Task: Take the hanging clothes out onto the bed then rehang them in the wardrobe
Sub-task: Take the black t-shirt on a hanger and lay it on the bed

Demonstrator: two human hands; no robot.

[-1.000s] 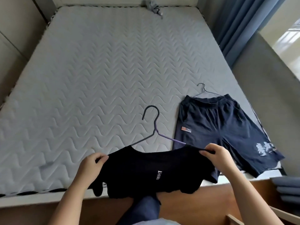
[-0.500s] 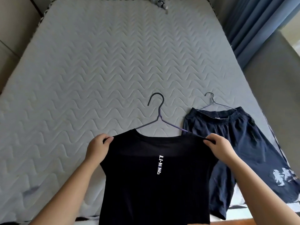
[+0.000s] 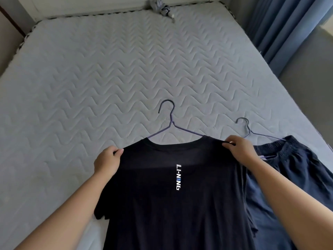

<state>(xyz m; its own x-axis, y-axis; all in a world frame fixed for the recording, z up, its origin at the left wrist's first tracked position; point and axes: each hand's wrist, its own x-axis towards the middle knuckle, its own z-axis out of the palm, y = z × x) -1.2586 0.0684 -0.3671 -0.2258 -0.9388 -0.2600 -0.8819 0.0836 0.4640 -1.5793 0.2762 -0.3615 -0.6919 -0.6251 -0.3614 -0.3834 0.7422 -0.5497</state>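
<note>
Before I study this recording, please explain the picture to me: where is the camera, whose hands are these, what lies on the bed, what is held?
There is no machine here. A person wears one camera on the head, so you look down at their own two bare hands. The left hand and right hand each pinch a shoulder of a black T-shirt on a wire hanger, over a grey quilted mattress. To its right, dark blue shorts lie flat with a second hanger. A small grey bundle sits at the far edge.
</note>
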